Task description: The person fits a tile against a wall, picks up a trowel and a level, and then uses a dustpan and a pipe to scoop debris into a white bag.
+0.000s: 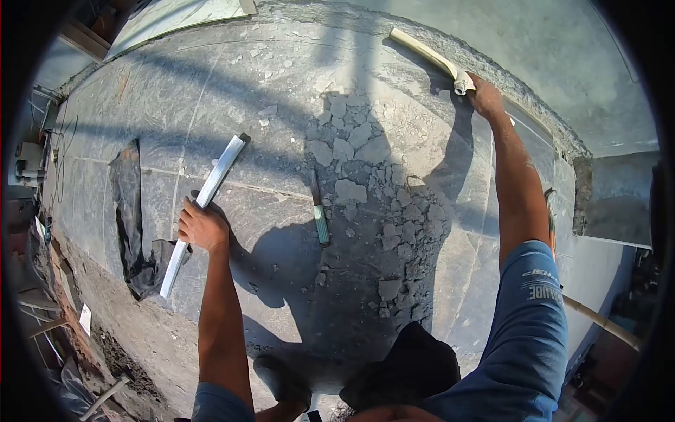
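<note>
My left hand (204, 225) is closed around the middle of a long silver metal bar (219, 169), which slants over the floor at the left. At the upper right my right hand (486, 97) grips the end of a cream plastic pipe (422, 50) by its branched fitting, whose open round socket faces me. The pipe points to the upper left, close along the wall's foot. Between my hands a chisel-like tool (320, 218) with a green ribbed grip lies on the floor. Beside it spreads broken mortar rubble (404, 218).
A crumpled black plastic sheet (128, 218) lies left of the bar on the dusty tiled floor (158, 151). A rough-edged wall (534, 42) runs along the top right. My shoe (281, 380) is at the bottom. A wooden pole (598, 316) sticks out at the right.
</note>
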`<state>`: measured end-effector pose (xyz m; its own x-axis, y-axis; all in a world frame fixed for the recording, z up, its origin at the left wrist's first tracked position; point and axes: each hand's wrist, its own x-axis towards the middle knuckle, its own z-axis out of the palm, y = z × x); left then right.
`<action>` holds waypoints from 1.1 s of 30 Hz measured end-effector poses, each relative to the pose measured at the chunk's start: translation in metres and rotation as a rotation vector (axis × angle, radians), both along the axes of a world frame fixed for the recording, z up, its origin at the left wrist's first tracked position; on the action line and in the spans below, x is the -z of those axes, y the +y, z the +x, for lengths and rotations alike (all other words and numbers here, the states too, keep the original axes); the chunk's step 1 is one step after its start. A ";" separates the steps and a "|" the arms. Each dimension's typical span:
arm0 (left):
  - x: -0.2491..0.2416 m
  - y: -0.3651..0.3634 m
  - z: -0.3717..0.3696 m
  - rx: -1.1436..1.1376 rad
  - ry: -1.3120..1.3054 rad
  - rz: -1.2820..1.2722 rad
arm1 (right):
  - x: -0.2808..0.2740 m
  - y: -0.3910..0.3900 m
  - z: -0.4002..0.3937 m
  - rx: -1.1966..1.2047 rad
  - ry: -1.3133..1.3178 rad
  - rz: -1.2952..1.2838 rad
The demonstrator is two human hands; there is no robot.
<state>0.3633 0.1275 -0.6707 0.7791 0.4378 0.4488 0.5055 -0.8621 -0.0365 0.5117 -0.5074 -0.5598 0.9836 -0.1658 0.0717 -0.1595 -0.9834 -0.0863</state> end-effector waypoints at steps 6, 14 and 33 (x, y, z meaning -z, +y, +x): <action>-0.006 -0.001 0.003 0.003 0.044 -0.041 | -0.010 0.024 0.003 -0.063 0.072 0.092; 0.002 0.006 0.005 0.060 0.009 -0.098 | -0.047 0.074 0.056 -0.227 0.076 0.255; -0.020 0.000 0.013 0.004 0.054 -0.329 | -0.019 0.257 0.200 -0.328 0.069 0.039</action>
